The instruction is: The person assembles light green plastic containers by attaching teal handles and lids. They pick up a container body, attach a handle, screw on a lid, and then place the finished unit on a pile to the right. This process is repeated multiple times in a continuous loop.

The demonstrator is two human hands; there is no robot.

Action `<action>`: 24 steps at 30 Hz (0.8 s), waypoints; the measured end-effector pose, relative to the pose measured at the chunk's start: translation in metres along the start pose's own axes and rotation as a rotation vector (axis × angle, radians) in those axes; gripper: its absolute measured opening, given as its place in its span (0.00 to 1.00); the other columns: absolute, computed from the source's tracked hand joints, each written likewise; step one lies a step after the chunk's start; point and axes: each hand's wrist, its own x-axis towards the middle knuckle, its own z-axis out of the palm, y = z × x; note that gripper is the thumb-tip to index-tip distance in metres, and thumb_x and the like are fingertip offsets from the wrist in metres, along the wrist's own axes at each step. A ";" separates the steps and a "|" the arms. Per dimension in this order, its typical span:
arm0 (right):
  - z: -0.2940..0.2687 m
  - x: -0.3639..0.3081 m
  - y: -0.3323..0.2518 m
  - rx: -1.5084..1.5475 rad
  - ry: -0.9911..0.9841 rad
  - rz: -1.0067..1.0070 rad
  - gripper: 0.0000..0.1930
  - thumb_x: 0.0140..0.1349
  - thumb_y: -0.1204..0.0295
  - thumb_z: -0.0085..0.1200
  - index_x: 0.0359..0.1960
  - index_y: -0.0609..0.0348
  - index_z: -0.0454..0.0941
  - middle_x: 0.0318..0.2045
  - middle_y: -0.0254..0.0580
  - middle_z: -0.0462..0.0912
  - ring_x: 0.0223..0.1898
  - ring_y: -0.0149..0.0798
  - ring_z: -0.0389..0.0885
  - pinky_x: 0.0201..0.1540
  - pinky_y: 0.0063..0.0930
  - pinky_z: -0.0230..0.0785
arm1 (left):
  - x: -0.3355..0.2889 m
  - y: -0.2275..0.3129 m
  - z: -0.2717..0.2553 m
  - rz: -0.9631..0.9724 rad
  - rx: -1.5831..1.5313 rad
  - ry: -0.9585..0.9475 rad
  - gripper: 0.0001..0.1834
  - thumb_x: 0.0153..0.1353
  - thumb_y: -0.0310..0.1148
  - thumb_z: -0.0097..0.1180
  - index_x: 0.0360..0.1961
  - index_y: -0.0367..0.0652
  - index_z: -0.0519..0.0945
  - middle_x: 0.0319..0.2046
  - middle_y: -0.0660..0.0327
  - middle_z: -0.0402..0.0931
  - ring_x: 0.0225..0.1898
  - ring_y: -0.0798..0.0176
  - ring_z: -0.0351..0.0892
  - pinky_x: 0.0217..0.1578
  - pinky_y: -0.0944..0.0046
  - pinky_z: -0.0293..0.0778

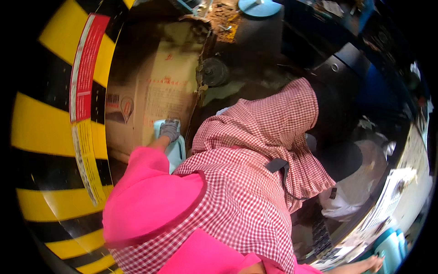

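Observation:
My left hand (169, 130), in a grey knit glove, is closed on the upper edge of a light blue plastic piece (176, 153). The piece is at my left side, next to a brown cardboard box, and my sleeve and apron hide part of it. At the lower right edge, my bare right hand (375, 264) reaches out to other light blue plastic pieces (390, 250). Its fingers look curled at their near edge. The hand is small and partly cut off there.
The cardboard box (166, 98) stands beside a yellow-and-black striped panel (45, 132). Ahead are a dark round base (214, 72) and a light blue disc (259, 7). A translucent plastic bag (349, 194) and white papers (388, 196) lie at the right. My checked apron (237, 182) covers the middle.

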 end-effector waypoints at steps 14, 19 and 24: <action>0.118 -0.464 -0.300 0.268 -0.753 -0.664 0.05 0.58 0.72 0.63 0.36 0.56 0.84 0.35 0.38 0.85 0.33 0.31 0.81 0.41 0.27 0.73 | -0.006 0.023 -0.211 0.202 -0.041 0.734 0.24 0.60 0.56 0.51 0.19 0.50 0.84 0.17 0.60 0.77 0.23 0.53 0.76 0.34 0.52 0.65; 0.133 -0.604 -0.366 0.551 -1.145 -1.355 0.20 0.45 0.68 0.69 0.41 0.57 0.80 0.46 0.43 0.81 0.53 0.46 0.76 0.58 0.45 0.64 | -0.152 0.119 -0.375 1.049 0.044 1.380 0.16 0.50 0.49 0.63 0.17 0.49 0.80 0.18 0.64 0.77 0.24 0.59 0.77 0.38 0.50 0.69; 0.102 -0.549 -0.332 0.678 -0.835 -0.895 0.03 0.55 0.75 0.65 0.28 0.58 0.82 0.21 0.35 0.82 0.22 0.35 0.79 0.25 0.27 0.69 | -0.195 0.120 -0.418 1.387 -0.340 1.808 0.09 0.54 0.32 0.63 0.35 0.49 0.77 0.35 0.61 0.78 0.39 0.57 0.79 0.48 0.53 0.74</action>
